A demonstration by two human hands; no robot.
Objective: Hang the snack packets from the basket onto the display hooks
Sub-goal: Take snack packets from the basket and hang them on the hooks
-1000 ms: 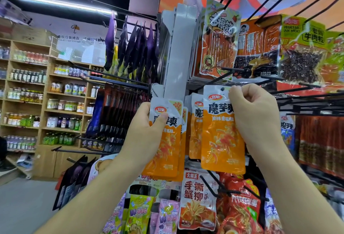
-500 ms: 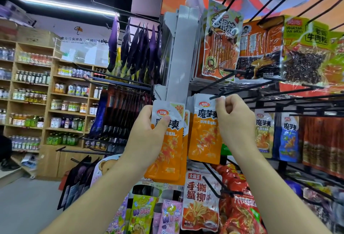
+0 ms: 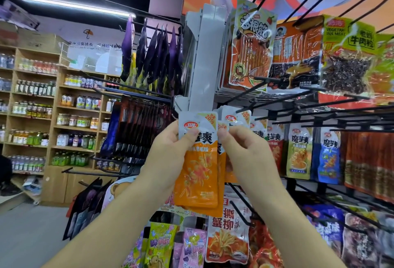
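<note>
We count two hands, both raised at the centre of the frame, and at least three orange packets (image 3: pixel 198 171) fanned in one stack between them. The left hand (image 3: pixel 170 156) grips that stack from its left side: the fingers curl behind it and the thumb presses on the front packet's white top. The right hand (image 3: pixel 249 156) has its fingers curled, with thumb and forefinger pinching the upper right edge of a packet just behind the front one.

Right of the hands, more of the same packets hang on a black display hook (image 3: pixel 251 105), and the nearest hanging packet (image 3: pixel 232 118) is partly hidden by the right hand. Further right hang one green packet (image 3: pixel 299 152) and one blue packet (image 3: pixel 329 156). A white upright post (image 3: pixel 204 65) rises just above the stack. Purple packets (image 3: pixel 153 58) hang at upper centre-left, wooden shelves (image 3: pixel 32 107) of bottles fill the left, and a crab-stick packet (image 3: pixel 228 235) hangs below.
</note>
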